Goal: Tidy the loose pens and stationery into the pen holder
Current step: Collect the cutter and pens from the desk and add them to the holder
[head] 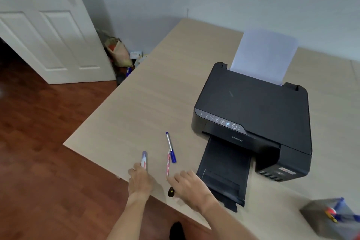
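My left hand [139, 180] is near the table's front-left edge, its fingers closed around the lower end of a white correction pen [144, 160] that points away from me. A red patterned pencil [168, 164] and a blue-capped pen [171, 147] lie side by side on the table. My right hand [188, 185] hovers palm down with its fingers apart, just below the pencil's tip. A small dark object with a yellow dot [171, 192] lies against its thumb. The grey mesh pen holder [319, 214] stands at the bottom right with several pens inside.
A black printer [253, 111] with its output tray [224, 171] pulled out sits right of my hands, paper standing in its rear feed. The beige table [146, 93] ends at an edge on the left above a wood floor. A white door stands at the far left.
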Demonstrator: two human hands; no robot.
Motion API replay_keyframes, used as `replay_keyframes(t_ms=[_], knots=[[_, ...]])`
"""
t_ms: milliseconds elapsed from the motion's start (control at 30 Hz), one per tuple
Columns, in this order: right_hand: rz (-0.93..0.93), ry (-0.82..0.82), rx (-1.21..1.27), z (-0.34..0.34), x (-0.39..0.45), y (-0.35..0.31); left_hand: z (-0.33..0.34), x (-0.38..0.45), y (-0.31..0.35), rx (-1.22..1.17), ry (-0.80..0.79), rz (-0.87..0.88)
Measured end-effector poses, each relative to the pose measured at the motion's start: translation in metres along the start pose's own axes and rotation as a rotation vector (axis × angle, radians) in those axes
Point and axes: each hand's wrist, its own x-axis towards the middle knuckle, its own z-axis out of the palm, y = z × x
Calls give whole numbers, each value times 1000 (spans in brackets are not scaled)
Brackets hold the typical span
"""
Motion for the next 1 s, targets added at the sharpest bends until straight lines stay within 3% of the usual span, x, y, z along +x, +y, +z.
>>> replay_keyframes(t_ms=[133, 300, 367, 533, 700, 867, 1000], knots=[[77, 296, 285, -19, -9, -1, -2, -12, 9, -86, 111, 62], [435, 558, 670, -33, -44, 11, -1, -37, 54, -246, 172, 309], [570, 553, 825, -37, -74, 24, 10, -53, 78, -234, 123, 444], [812, 751, 866, -26, -152, 59, 36, -101, 128, -268, 5, 643], [1204, 1173, 828, -24, -255, 88, 76, -148, 173, -84, -184, 1104], [1418, 1347, 719, -15, -335, 95, 114, -208, 223, -54, -395, 1281], [1503, 1387, 671, -9, -361, 95, 136, -249, 250, -47, -472, 1375]])
